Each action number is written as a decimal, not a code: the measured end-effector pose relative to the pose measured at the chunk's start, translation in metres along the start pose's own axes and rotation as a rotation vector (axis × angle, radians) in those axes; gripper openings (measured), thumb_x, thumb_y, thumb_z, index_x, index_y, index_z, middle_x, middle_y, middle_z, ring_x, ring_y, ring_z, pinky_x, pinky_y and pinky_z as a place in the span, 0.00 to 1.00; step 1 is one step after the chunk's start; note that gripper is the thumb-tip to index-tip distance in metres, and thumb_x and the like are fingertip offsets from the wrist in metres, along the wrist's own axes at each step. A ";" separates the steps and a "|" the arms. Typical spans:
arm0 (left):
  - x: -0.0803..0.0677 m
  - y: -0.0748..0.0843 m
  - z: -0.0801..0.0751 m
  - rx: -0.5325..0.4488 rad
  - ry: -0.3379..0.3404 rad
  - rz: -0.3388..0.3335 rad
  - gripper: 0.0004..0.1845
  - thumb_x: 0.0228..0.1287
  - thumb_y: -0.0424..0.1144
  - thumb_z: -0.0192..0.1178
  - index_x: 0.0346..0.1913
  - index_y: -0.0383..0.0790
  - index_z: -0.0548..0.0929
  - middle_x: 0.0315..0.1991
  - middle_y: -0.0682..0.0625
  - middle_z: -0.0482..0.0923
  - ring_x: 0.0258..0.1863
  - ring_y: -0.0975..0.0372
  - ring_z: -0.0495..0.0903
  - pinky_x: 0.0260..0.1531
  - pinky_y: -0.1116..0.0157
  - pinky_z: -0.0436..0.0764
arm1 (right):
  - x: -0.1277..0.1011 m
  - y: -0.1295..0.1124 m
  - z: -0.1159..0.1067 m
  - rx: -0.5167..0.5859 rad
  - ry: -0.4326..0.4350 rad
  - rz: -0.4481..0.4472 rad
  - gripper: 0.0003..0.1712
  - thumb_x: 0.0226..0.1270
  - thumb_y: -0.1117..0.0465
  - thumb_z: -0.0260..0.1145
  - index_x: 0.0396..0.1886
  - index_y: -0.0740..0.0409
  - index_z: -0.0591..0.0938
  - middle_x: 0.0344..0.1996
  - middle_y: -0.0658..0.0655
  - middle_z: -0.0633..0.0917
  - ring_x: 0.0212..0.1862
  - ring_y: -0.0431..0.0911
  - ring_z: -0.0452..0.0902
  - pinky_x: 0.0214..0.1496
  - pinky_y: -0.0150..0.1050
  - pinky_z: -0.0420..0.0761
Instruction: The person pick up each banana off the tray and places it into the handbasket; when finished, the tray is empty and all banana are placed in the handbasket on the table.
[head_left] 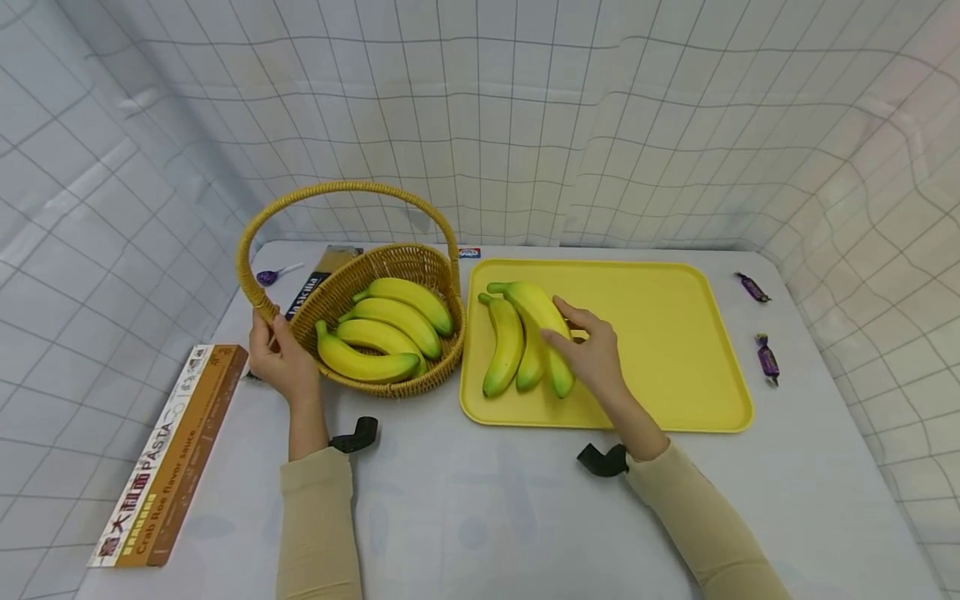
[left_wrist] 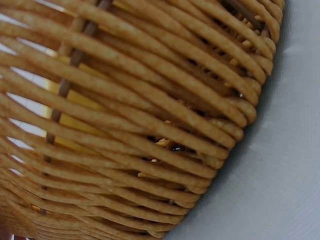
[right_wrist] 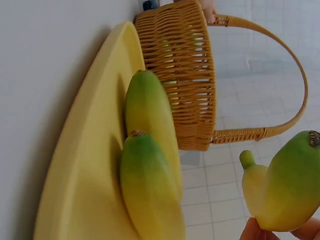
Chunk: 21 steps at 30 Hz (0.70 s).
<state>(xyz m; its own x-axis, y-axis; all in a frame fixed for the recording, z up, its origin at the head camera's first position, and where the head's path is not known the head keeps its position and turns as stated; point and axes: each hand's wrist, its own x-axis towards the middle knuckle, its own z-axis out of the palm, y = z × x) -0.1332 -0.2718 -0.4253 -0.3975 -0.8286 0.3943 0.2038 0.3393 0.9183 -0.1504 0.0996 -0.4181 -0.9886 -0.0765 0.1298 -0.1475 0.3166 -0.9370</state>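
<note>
The left wrist view shows only wicker. At frame centre, the right hand grips a banana lying with two others on the tray. The left hand holds the basket handle at left; four bananas lie inside. Pasta box lower left, candies right.

A long brown pasta box lies at the table's left edge, and a darker pasta packet sticks out from behind the wicker work, with a purple-wrapped lollipop just left of it. Two purple wrapped sweets lie near the right edge. A white checked cloth hangs behind and at both sides.
</note>
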 end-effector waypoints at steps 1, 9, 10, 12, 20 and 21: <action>-0.002 0.005 -0.001 -0.003 -0.002 -0.003 0.16 0.71 0.31 0.51 0.56 0.30 0.81 0.47 0.38 0.81 0.41 0.73 0.74 0.44 0.74 0.72 | -0.001 -0.004 0.002 0.013 -0.015 -0.011 0.31 0.61 0.59 0.71 0.65 0.54 0.77 0.59 0.59 0.81 0.51 0.51 0.76 0.42 0.29 0.76; -0.005 0.016 -0.001 -0.001 -0.008 -0.010 0.16 0.72 0.33 0.51 0.56 0.34 0.82 0.46 0.42 0.82 0.42 0.72 0.75 0.45 0.74 0.73 | 0.002 -0.029 0.026 0.088 -0.097 -0.023 0.28 0.60 0.58 0.72 0.62 0.50 0.80 0.61 0.56 0.81 0.56 0.49 0.78 0.40 0.27 0.78; -0.005 0.016 0.000 -0.005 -0.005 -0.003 0.15 0.72 0.32 0.52 0.55 0.32 0.82 0.46 0.39 0.82 0.41 0.72 0.75 0.44 0.74 0.73 | 0.002 -0.032 0.031 0.093 -0.108 -0.025 0.28 0.60 0.58 0.72 0.62 0.51 0.80 0.61 0.56 0.80 0.56 0.49 0.78 0.39 0.27 0.79; -0.003 0.009 0.000 -0.008 -0.003 0.003 0.15 0.71 0.32 0.52 0.55 0.31 0.82 0.47 0.36 0.81 0.41 0.73 0.74 0.44 0.74 0.73 | 0.004 -0.038 0.039 0.100 -0.126 -0.033 0.28 0.60 0.58 0.72 0.62 0.51 0.80 0.61 0.55 0.80 0.54 0.49 0.79 0.38 0.28 0.79; 0.006 -0.019 0.000 0.002 -0.012 -0.018 0.16 0.72 0.36 0.54 0.57 0.39 0.83 0.47 0.46 0.83 0.43 0.72 0.75 0.45 0.73 0.73 | 0.011 -0.058 0.080 0.065 -0.231 -0.132 0.29 0.61 0.56 0.71 0.63 0.52 0.78 0.61 0.54 0.81 0.60 0.47 0.77 0.46 0.38 0.81; 0.007 -0.020 -0.001 0.000 -0.014 -0.019 0.15 0.72 0.37 0.54 0.57 0.40 0.83 0.47 0.47 0.83 0.43 0.71 0.75 0.45 0.72 0.74 | 0.012 -0.060 0.086 0.058 -0.244 -0.142 0.29 0.61 0.56 0.71 0.63 0.51 0.78 0.61 0.53 0.81 0.60 0.47 0.77 0.46 0.38 0.81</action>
<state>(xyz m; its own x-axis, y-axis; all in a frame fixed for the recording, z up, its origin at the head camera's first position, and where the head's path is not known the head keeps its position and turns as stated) -0.1389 -0.2845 -0.4406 -0.4137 -0.8287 0.3770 0.1963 0.3231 0.9258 -0.1512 -0.0016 -0.3877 -0.9206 -0.3433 0.1860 -0.2752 0.2326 -0.9328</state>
